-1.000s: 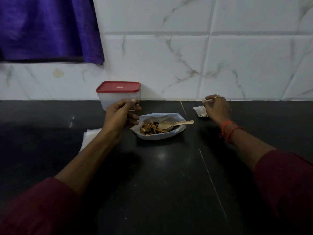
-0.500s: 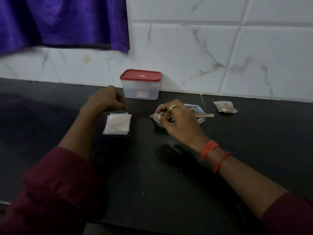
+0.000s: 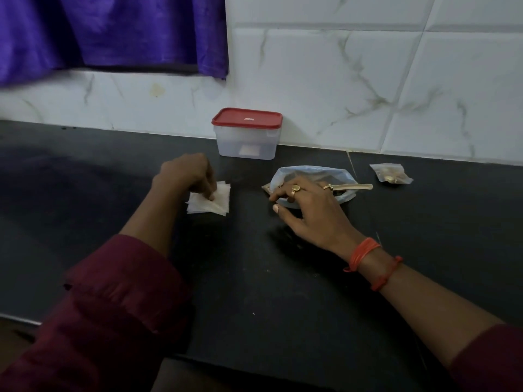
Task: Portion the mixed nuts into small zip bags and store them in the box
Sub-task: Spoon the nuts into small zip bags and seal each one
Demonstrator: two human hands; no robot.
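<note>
Clear empty bags [image 3: 210, 203], toward counter [image 3: 254, 278] back edge: left hand [image 3: 184, 174] curled onto them, grip unclear; right hand [image 3: 308, 213] spread, resting on nut bag [image 3: 311, 171].

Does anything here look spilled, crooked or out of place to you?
Nothing looks spilled or damaged. One filled zip bag lies alone on the counter, well right of the box, whose red lid is on. The wooden spoon juts from the open nut bag, partly under the right hand.
</note>
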